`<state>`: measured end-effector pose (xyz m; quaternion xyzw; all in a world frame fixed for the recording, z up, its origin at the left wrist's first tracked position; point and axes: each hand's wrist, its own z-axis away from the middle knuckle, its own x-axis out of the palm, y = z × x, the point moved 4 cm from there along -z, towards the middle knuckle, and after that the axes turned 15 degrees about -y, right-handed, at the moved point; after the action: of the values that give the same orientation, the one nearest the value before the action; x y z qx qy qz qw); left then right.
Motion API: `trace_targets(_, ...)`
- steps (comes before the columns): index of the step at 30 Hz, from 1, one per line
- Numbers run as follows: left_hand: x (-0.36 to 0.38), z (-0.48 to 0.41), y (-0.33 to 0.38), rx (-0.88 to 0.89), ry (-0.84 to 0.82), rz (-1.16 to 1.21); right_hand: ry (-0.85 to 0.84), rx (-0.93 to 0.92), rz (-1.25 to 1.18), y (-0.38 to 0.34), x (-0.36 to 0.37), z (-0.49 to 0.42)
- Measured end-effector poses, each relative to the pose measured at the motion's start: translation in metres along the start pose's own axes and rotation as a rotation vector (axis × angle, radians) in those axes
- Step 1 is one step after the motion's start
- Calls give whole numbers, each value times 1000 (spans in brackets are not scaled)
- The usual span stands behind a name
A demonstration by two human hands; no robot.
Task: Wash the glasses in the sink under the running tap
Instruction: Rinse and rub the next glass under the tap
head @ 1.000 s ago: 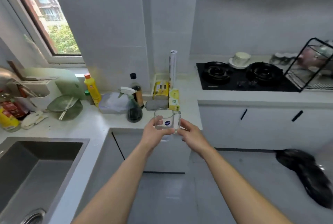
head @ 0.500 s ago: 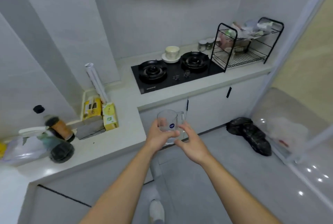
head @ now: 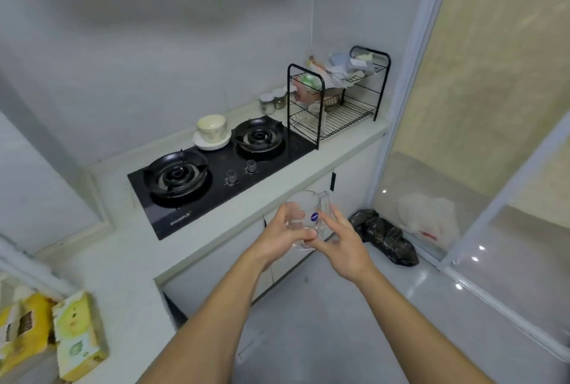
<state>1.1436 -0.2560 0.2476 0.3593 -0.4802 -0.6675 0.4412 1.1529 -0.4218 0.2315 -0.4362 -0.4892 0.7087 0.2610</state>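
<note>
I hold one clear glass mug (head: 309,216) upright between both hands, in the air just off the front edge of the counter (head: 129,260), below the hob. My left hand (head: 279,237) wraps its left side, fingers curled behind and thumb across the front. My right hand (head: 342,244) cups the handle side, fingers lying close together against it, thumb pinching low at the front.

The black gas hob (head: 216,180) has two burners and two knobs. One bowl (head: 212,127) sits on a saucer behind it, two jars (head: 271,101) stand near the wall, and one black wire dish rack (head: 336,99) fills the counter's far end.

Two cartons (head: 78,334) stand at the counter's near left. One black bag (head: 385,237) lies on the floor (head: 324,322) to the right of my hands, the floor nearer me bare.
</note>
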Motion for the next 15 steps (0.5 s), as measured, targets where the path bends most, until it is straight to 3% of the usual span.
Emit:
trace_targets(8,5,-128,42,9,-83,-52,132,41,-12,41,-84,-60)
trace_targets(15,27,-218,70,-38,-133,-182,71,-32,-60,63,-155,-95)
